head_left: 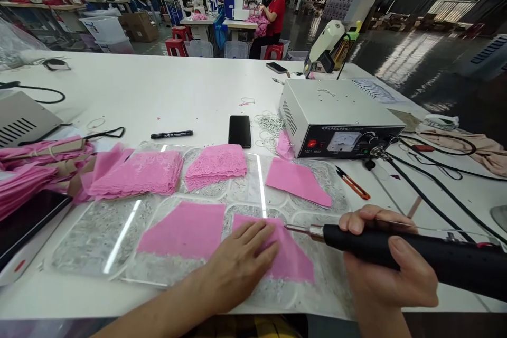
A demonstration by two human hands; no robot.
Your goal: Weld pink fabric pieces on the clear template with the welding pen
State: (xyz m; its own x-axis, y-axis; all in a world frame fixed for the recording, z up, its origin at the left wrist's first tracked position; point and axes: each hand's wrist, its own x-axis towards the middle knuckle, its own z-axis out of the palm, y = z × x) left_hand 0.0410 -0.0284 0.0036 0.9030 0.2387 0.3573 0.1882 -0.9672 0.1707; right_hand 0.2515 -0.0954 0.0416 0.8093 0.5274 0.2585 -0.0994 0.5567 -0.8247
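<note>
My left hand (245, 259) lies flat, fingers stretched, on a pink fabric piece (295, 261) on a clear patterned mat (99, 237). My right hand (386, 269) is wrapped round a thick black corded tool (368, 243) with a thin metal tip. That tip points left and meets the fabric's upper right edge, or hovers just over it; I cannot tell which. To the left of this piece lies another pink cut piece (186, 229). Farther back on the mat are a pink lace stack (216, 166), a larger lace stack (137, 173) and a plain pink stack (297, 180).
A grey metal power box (340, 116) with a dial stands at the back right, black cables (435, 195) running from it. An orange cutter (354, 184), a phone (240, 131), a marker (171, 134) and tangled white cord (269, 124) lie around. Bundled pink fabric (35, 169) is at left.
</note>
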